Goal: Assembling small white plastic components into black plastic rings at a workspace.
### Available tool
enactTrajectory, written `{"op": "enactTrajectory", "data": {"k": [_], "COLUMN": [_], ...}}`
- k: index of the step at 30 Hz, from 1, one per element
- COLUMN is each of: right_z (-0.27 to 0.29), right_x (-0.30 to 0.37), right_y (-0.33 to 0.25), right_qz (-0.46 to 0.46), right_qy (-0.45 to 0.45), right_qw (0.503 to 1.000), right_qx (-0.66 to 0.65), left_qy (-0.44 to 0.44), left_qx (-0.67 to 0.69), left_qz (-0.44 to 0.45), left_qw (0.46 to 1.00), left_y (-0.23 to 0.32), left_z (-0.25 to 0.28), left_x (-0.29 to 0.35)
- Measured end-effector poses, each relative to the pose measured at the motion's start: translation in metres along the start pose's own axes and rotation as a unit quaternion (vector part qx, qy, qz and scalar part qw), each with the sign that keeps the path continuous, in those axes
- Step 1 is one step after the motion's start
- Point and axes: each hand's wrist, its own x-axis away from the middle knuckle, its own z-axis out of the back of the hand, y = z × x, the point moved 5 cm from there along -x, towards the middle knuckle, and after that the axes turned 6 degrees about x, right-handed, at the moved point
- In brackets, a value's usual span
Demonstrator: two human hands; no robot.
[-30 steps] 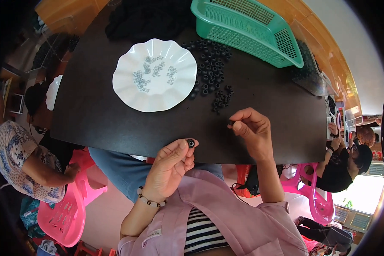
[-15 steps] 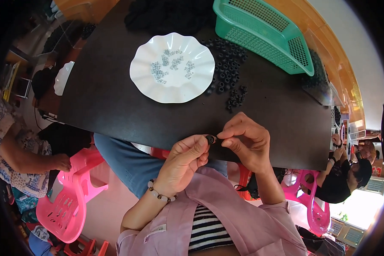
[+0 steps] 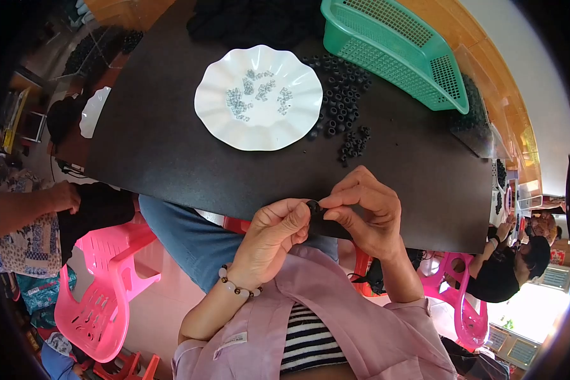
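Note:
Between the thumb and forefinger of my left hand (image 3: 273,235) is a small round black part (image 3: 313,207). My right hand (image 3: 372,212) is closed in a pinch against its right side; whatever lies between those fingertips is too small to make out. Both hands meet just off the table's near edge. Beyond them stands a white scalloped plate (image 3: 210,104) with small clear pieces (image 3: 237,104) in scattered groups. Right of the plate lie many black ring-shaped parts (image 3: 339,109), and a cluster of smaller black parts (image 3: 354,143) sits nearer to me.
A green plastic basket (image 3: 392,54) occupies the far right of the dark table (image 3: 190,171), beside a clear bin (image 3: 474,120) of black items. Black fabric (image 3: 247,24) lies at the back. Pink chairs (image 3: 98,310) and other people (image 3: 501,271) flank the table.
My right fingertips have come closer to the black part and now touch it. The black part has turned, so its opening no longer faces up. The person at left has shifted an arm.

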Motion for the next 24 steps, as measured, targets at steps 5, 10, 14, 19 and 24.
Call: {"op": "enactTrajectory", "data": {"k": [5, 10, 14, 19, 24], "right_z": [0.000, 0.000, -0.001, -0.013, -0.018], "right_x": [0.000, 0.001, 0.000, -0.005, -0.005], "right_y": [-0.001, 0.000, 0.004, 0.002, 0.006], "right_qz": [-0.006, 0.005, -0.013, -0.041, -0.006], "right_qy": [0.002, -0.020, -0.047, -0.152, -0.196], "right_qw": [1.000, 1.000, 0.997, 0.967, 0.959], "right_qx": [-0.007, -0.007, -0.062, -0.198, -0.205], "left_qy": [-0.010, -0.007, -0.015, -0.042, -0.039], "left_qx": [-0.031, -0.047, -0.078, -0.132, -0.154], "left_qz": [-0.026, -0.037, -0.046, -0.011, -0.001], "left_qw": [0.999, 0.998, 0.996, 0.990, 0.987], "left_y": [0.002, 0.002, 0.006, 0.019, 0.016], "left_z": [0.000, 0.001, -0.001, -0.009, -0.003], "left_x": [0.000, 0.000, 0.001, 0.006, 0.008]}}
